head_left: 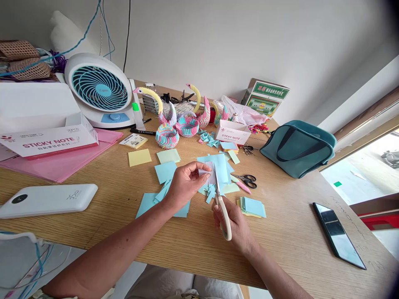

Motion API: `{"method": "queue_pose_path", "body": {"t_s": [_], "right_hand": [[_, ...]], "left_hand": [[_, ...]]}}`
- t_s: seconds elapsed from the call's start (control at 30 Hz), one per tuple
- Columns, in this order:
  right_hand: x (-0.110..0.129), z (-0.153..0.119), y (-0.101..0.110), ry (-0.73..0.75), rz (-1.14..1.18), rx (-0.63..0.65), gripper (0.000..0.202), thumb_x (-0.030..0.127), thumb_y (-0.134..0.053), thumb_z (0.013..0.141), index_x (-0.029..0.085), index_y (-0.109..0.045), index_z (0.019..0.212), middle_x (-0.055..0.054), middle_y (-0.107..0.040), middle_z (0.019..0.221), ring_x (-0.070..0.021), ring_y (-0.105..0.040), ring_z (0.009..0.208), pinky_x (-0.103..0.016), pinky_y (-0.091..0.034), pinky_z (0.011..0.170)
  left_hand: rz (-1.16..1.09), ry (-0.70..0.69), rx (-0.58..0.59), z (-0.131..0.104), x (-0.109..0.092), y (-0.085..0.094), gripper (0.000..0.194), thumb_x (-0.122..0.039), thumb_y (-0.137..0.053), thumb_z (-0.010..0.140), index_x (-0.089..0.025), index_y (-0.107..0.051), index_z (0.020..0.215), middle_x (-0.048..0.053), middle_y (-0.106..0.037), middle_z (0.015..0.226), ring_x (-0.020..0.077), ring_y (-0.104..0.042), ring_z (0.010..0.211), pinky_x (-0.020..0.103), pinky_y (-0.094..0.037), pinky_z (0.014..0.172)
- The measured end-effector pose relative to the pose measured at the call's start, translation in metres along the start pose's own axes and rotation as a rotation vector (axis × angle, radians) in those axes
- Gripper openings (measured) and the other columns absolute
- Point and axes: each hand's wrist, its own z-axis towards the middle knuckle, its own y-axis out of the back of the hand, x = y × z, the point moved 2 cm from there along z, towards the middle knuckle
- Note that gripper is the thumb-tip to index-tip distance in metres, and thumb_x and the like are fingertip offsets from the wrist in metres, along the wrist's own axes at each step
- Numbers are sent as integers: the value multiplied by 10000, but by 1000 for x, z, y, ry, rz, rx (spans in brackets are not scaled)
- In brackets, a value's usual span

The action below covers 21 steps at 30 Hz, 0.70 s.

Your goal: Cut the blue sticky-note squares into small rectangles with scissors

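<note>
My left hand [187,182] pinches a small pale lilac paper [210,176] between thumb and fingers. White-handled scissors [223,218] are in my right hand [232,220], their blades pointing away from me at the right part of that paper. Under and around the paper lie blue sheets [220,164] and narrow blue strips [210,194]. More blue squares [165,171] rest beside my left hand. To the right of my right hand sits a stack of blue and yellow notes [253,207].
Black-handled scissors [249,180] lie right of the sheets. Folded-paper swans [167,135], a sticky note box [232,133] and a fan [99,89] stand behind. A power bank [50,200] is left; a teal bag [297,147] and a phone [338,234] are right.
</note>
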Motion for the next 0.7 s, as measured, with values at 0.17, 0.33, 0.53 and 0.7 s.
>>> {"method": "queue_pose_path", "body": {"t_s": [0.17, 0.33, 0.53, 0.7], "right_hand": [[3, 2, 2, -8, -33, -25, 495, 653, -400, 974, 224, -391, 726, 14, -477, 674, -140, -421, 635, -300, -339, 612], [8, 3, 5, -23, -57, -42, 464, 613, -420, 978, 220, -403, 733, 17, -485, 671, -137, -429, 638, -298, -342, 625], [4, 2, 5, -28, -68, -57, 452, 619, -436, 970, 211, -454, 775, 26, -465, 647, -134, -416, 614, -292, -342, 604], [-1, 2, 4, -20, -41, -65, 466, 639, -441, 966, 209, -473, 787, 21, -472, 654, -131, -421, 594, -287, -346, 573]], "left_hand": [[21, 14, 30, -2, -1, -2, 141, -248, -738, 765, -153, -725, 868, 38, -712, 843, 124, -584, 693, 234, -466, 628], [42, 36, 38, -5, -4, -5, 127, -241, -730, 763, -155, -722, 856, 28, -709, 824, 110, -554, 652, 223, -445, 596], [24, 34, 32, -7, -6, -6, 125, -234, -722, 764, -156, -726, 862, 29, -712, 826, 115, -561, 656, 223, -445, 590], [25, 5, 20, -9, -7, -8, 136, -222, -721, 775, -159, -743, 894, 47, -741, 902, 123, -587, 696, 224, -467, 617]]}}
